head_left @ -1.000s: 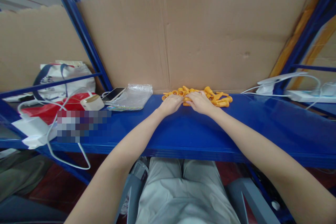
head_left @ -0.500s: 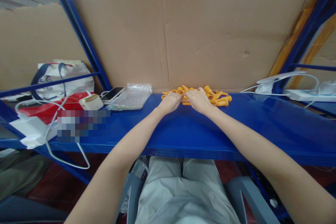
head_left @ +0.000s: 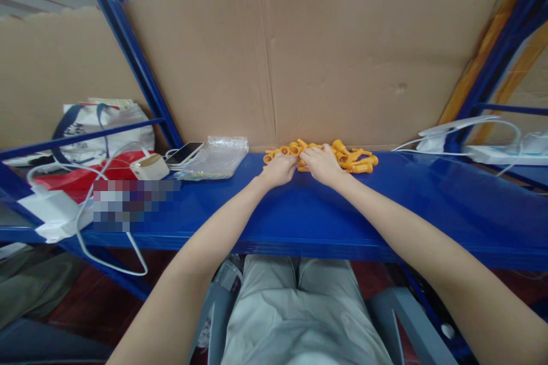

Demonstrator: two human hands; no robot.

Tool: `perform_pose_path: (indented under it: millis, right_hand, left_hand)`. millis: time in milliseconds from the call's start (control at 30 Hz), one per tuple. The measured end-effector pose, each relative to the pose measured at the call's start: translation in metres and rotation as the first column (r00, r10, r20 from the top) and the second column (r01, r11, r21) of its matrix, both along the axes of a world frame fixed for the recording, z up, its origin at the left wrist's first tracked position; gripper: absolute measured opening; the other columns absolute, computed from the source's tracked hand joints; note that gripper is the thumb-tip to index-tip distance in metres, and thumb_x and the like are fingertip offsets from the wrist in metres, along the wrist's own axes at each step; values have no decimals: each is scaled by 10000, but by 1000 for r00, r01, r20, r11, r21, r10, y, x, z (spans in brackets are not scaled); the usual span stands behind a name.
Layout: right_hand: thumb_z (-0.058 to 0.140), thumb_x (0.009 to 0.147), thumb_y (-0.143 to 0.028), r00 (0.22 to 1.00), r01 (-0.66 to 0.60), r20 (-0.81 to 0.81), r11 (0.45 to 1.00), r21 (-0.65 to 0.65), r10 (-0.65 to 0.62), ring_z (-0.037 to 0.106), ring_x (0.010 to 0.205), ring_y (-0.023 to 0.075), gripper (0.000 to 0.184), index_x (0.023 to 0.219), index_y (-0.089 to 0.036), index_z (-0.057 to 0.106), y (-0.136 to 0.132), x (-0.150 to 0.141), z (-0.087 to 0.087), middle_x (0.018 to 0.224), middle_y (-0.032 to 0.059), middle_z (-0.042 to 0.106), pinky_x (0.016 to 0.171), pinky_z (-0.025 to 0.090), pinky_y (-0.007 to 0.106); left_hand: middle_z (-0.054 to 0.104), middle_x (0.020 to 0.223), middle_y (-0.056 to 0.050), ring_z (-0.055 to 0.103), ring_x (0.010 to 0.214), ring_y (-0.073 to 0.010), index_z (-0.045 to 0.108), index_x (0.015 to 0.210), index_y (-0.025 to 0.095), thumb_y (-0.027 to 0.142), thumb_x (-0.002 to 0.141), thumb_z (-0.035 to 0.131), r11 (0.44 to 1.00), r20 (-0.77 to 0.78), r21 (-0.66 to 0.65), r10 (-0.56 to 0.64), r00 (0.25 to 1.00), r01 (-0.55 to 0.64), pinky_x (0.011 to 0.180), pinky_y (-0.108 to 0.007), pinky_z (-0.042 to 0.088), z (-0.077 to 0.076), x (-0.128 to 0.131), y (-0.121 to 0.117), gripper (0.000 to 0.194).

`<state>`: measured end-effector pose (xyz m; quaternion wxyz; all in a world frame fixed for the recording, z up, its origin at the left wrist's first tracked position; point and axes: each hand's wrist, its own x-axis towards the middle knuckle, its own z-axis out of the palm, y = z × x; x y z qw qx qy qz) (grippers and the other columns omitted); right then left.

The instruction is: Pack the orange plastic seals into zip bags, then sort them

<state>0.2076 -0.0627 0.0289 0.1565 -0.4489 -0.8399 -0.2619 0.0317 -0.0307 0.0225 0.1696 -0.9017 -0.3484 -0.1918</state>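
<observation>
A pile of yellow-orange plastic pieces [head_left: 362, 167], with round cup-like ends and narrow stems, lies against the cardboard at the back of the blue shelf. At its left front is my left hand [head_left: 280, 170], fingers curled inward and closed. My right hand [head_left: 320, 164] rests over the middle of the heap, its fingers bent down among the pieces. Both sets of fingertips nearly meet. Whatever they grip is hidden behind the hands. Some pieces show beyond the left knuckles, and others lie right of the right hand.
Left of the pile lie clear plastic bags [head_left: 218, 159] and a phone [head_left: 188, 152]. Farther left are a white charger [head_left: 149, 166], cables, a red item [head_left: 115, 168] and a cloth bag [head_left: 124, 125]. A tall cardboard sheet [head_left: 342, 57] stands behind. Right, a white power strip [head_left: 492, 155].
My left hand has drawn slightly down and its fingers are more curled, uncovering more yellow pieces behind it. My right hand has shifted only a little.
</observation>
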Motion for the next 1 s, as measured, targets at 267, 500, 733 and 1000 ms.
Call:
perform_pose_path:
  millis: [267,500,733,1000]
  right_hand:
    - [414,983,-168,1000,-29,5,998,-61,29,565,1151,306,351,1292,-110,572,5,6,-3,1214,199,675,916,324,412]
    - [411,1013,-223,999,-47,-19,986,-160,45,572,1150,307,303,1197,-115,626,4,10,-5,1207,192,685,929,347,425]
    - [441,994,-192,1000,-16,-11,988,-156,14,560,1139,306,287,1197,-105,625,-1,7,1,1167,196,682,911,336,408]
    - [411,959,-136,999,43,-8,998,-35,-43,522,1162,309,353,1273,-115,571,2,13,0,1225,199,646,900,314,396]
  left_hand:
    - [738,990,-123,662,974,-253,700,970,149,149,914,446,1000,-15,2,-26,1000,26,925,-414,510,0,-2,-1,260]
    - [733,935,-139,675,933,-271,698,910,136,179,935,431,1000,-63,5,-27,998,28,892,-435,519,-1,-5,0,272]
    - [738,954,-130,680,944,-263,699,909,146,158,920,450,999,-66,10,-30,997,31,897,-415,520,1,-3,-3,249]
    - [728,859,-109,660,836,-225,682,885,148,223,963,424,1000,34,-20,3,999,-2,832,-363,503,0,-8,1,280]
